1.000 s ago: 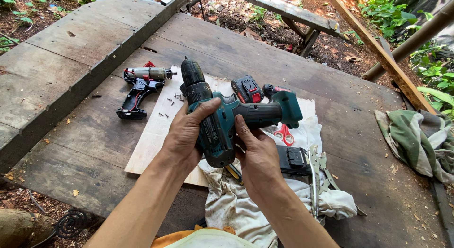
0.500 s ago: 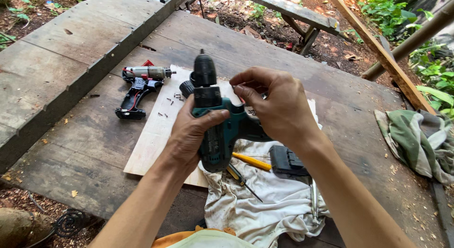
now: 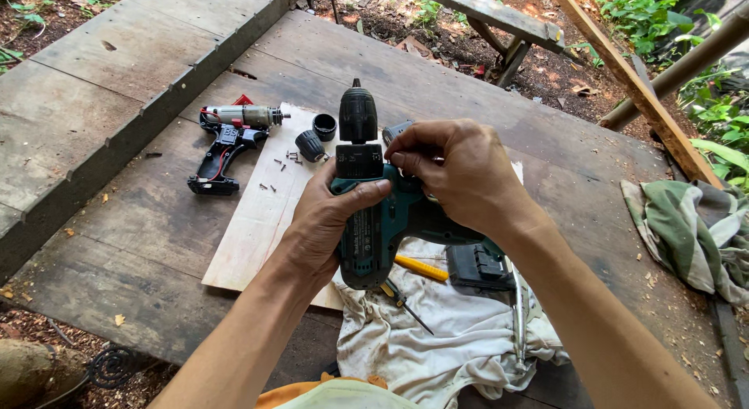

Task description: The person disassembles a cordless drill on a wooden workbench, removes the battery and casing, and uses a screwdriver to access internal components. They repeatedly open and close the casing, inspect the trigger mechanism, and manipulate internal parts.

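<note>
Over the weathered plank bench (image 3: 484, 104), the teal cordless drill (image 3: 373, 222) is held at centre above a pale board (image 3: 257, 222), chuck pointing to 12 o'clock. The left hand (image 3: 331, 222) is wrapped tight round its body from 8 o'clock; keeping that clamp firm should steady the tool. The right hand (image 3: 460, 171), arched in from 4 o'clock, pinches at the housing by the gear selector; light fingertip work seems wise here. A dismantled drill (image 3: 230, 140) lies at 10 o'clock, loose screws (image 3: 289, 159) beside it
</note>
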